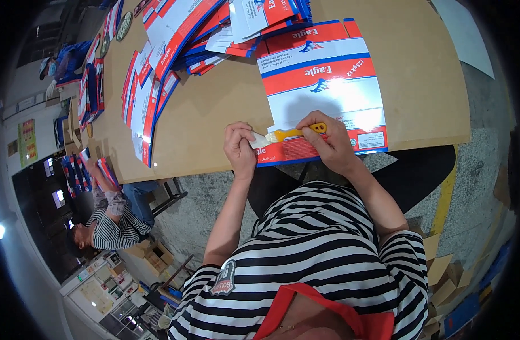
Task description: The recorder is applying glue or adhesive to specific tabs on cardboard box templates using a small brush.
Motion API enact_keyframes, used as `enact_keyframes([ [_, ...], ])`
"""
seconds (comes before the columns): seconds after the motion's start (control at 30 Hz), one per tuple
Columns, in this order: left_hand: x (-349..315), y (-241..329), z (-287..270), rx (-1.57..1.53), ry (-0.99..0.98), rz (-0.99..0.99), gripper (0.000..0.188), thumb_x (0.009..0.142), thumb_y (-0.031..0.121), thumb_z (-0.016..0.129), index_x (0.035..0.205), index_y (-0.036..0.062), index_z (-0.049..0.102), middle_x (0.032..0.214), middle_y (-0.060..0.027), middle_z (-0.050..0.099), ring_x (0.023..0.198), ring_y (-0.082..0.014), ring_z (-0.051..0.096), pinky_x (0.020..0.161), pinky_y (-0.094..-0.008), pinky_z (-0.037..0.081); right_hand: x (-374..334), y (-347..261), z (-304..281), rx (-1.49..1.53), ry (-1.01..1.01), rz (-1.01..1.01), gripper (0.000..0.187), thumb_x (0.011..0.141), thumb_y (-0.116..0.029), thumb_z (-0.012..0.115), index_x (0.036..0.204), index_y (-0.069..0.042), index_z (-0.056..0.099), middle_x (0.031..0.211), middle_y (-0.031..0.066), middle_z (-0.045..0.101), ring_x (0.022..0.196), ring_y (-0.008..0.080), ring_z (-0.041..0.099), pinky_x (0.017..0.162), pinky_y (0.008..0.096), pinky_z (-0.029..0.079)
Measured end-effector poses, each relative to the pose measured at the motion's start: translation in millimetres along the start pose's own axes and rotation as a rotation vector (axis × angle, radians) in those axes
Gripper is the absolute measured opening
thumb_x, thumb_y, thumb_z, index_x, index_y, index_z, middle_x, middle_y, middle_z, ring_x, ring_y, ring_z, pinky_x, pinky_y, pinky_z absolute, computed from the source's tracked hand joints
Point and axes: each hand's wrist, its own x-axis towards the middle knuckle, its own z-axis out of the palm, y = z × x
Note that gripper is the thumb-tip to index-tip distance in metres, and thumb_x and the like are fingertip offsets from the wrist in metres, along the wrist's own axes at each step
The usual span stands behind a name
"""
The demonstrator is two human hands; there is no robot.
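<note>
Two hands at carton flap, right hand (330,141) fingers clenched round yellow brush (291,134), left hand (239,148) fingers pressing flattened carton (322,90)

Yellow-handled brush (291,134) on flat carton (323,90)

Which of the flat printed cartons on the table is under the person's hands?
The single red, white and blue carton lying apart at the table's near edge; left hand presses it, right hand holds a yellow-handled tool. Others lie stacked farther away.

Carton sheet (322,90): we had it flat on the table (226,107), at its near edge.
Brush (288,134): on the sheet's near flap, between our hands.
Stacks (175,45): behind, to our left.
</note>
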Motion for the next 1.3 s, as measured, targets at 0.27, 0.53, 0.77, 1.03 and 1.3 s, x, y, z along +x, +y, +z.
enact_keyframes([
  [0.27, 0, 0, 0, 0.020, 0.033, -0.001, 0.019, 0.072, -0.014, 0.042, 0.064, 0.0000, 0.051, 0.085, -0.0100, 0.057, 0.085, -0.0205, 0.053, 0.076, -0.0277, 0.043, 4, -5, 0, 0.016, -0.058, 0.059, 0.016, 0.092, -0.016, 0.052, 0.090, -0.002, 0.058, 0.082, 0.0095, 0.062, 0.076, 0.0144, 0.059, 0.067, 0.0253, 0.046],
  [0.53, 0, -1, 0, 0.015, 0.023, 0.014, 0.018, 0.072, -0.013, 0.042, 0.065, 0.0002, 0.052, 0.084, -0.0107, 0.057, 0.084, -0.0224, 0.054, 0.074, -0.0296, 0.044, 7, -5, 9, 0.019, -0.066, 0.071, 0.016, 0.092, -0.014, 0.051, 0.089, 0.000, 0.058, 0.080, 0.0080, 0.060, 0.073, 0.0127, 0.057, 0.065, 0.0240, 0.045],
  [0.77, 1, -1, 1, 0.023, 0.026, 0.003, 0.018, 0.074, -0.013, 0.043, 0.065, 0.0000, 0.052, 0.083, -0.0106, 0.057, 0.083, -0.0226, 0.054, 0.074, -0.0296, 0.044, 11, -9, 12, 0.040, -0.021, 0.079, 0.011, 0.089, -0.007, 0.051, 0.087, 0.003, 0.055, 0.077, 0.0125, 0.060, 0.070, 0.0202, 0.060, 0.066, 0.0287, 0.046],
  [1.03, 1, 2, 0, 0.002, 0.018, -0.008, 0.018, 0.074, -0.014, 0.042, 0.066, 0.0001, 0.052, 0.084, -0.0106, 0.057, 0.083, -0.0218, 0.054, 0.074, -0.0287, 0.043, 11, -10, 9, 0.061, -0.039, 0.117, 0.012, 0.089, -0.008, 0.051, 0.086, 0.003, 0.055, 0.077, 0.0118, 0.060, 0.069, 0.0192, 0.059, 0.065, 0.0278, 0.045],
  [1.3, 0, 1, 0, 0.017, 0.015, -0.002, 0.019, 0.073, -0.015, 0.042, 0.065, -0.0001, 0.051, 0.085, -0.0104, 0.056, 0.084, -0.0213, 0.054, 0.074, -0.0281, 0.043, 7, -5, 2, 0.084, 0.007, 0.097, 0.012, 0.091, -0.009, 0.051, 0.087, 0.002, 0.056, 0.077, 0.0108, 0.060, 0.069, 0.0151, 0.059, 0.062, 0.0262, 0.045],
])
